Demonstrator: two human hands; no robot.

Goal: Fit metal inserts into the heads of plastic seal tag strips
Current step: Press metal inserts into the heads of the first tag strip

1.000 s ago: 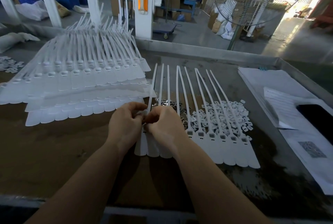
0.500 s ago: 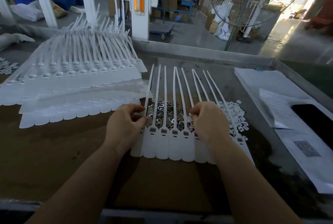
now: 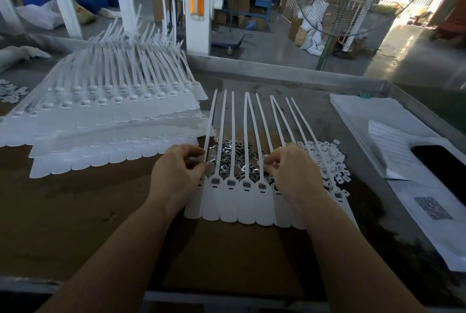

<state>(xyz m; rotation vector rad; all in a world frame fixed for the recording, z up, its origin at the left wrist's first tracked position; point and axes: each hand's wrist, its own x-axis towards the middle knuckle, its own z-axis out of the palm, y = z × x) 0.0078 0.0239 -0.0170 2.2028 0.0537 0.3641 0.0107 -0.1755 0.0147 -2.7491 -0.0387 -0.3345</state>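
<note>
- strips (image 3: 252,201) fanned flat in front of me, heads over the metal inserts (image 3: 234,155)
- left hand (image 3: 176,174) pinches leftmost strip
- right hand (image 3: 292,174) fingers curled at inserts, grip unclear
- visible heads look unfilled, so most work is left

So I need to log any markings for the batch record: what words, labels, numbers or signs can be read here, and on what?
None can be read.
Printed sheet: lines of text, too blurred to read.
White sheet nearer the front: a dense printed square patch, too blurred to read.
Seal tag strips: no print visible.
</note>
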